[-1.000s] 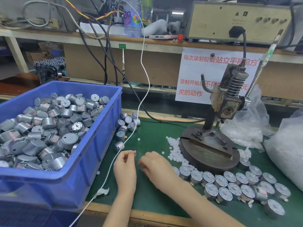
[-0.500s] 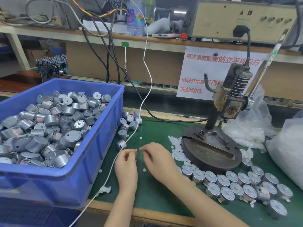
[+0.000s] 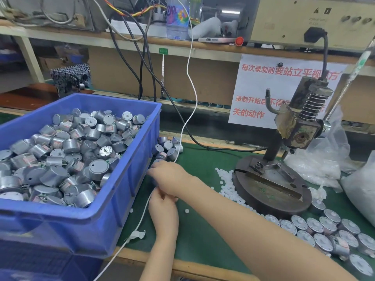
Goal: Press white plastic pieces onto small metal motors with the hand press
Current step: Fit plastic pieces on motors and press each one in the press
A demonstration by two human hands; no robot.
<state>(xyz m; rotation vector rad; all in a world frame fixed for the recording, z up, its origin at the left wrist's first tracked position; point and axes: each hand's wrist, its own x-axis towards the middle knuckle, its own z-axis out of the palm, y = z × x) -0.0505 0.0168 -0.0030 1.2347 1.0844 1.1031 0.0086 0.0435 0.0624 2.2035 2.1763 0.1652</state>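
Though by motors (image 3: 168, 147), right hand (image 3: 172, 177) indistinct

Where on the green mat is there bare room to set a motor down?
Bare mat between the two forearms, and between the press and the motors by the crate. Crowded: pellets beside the press, motor rows front right.

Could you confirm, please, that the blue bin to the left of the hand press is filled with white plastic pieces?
Not quite: the head view shows the blue bin filled with small metal motors. It does sit to the left of the hand press. The loose white plastic pieces lie on the green mat beside the press base.
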